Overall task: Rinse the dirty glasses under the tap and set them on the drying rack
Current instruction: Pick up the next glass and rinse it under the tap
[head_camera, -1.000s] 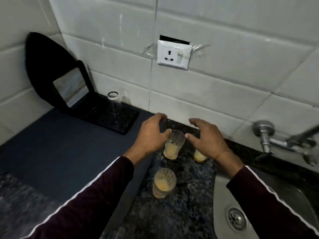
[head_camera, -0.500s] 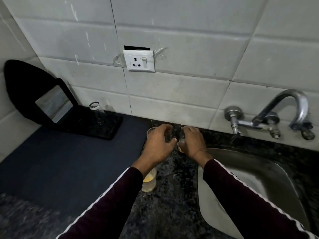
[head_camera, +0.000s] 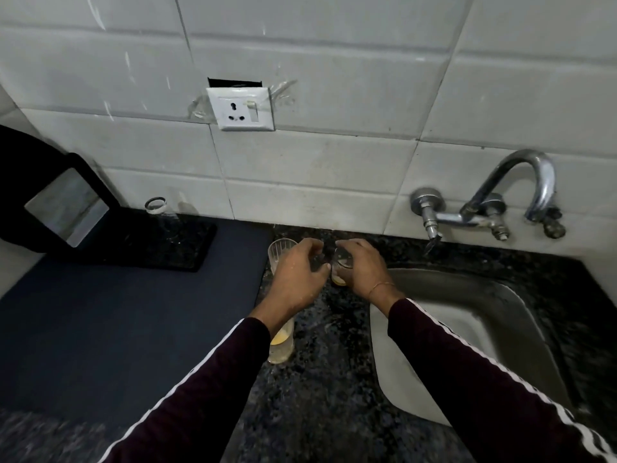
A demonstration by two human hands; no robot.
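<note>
Three dirty glasses with yellowish residue stand on the dark speckled counter left of the sink (head_camera: 467, 332). My right hand (head_camera: 364, 272) is shut on the small glass (head_camera: 341, 267) near the wall. My left hand (head_camera: 298, 279) is curled open right beside it, fingers almost touching the right hand. A ribbed glass (head_camera: 279, 250) stands just behind and left of my left hand, outside its palm. The third glass (head_camera: 282, 344) is half hidden under my left forearm. The tap (head_camera: 534, 182) arches from the wall over the sink; no water is running.
A black tray (head_camera: 180, 252) at the back left carries one clear upright glass (head_camera: 158, 217), with a small mirror (head_camera: 68, 210) leaning behind it. A dark blue mat (head_camera: 117, 315) covers the counter's left part. A wall socket (head_camera: 241, 108) sits above the hands.
Both hands moved back toward the wall. The left hand left the ribbed glass it gripped, and the right hand closed on the small glass. The view swung right, showing the tap.
</note>
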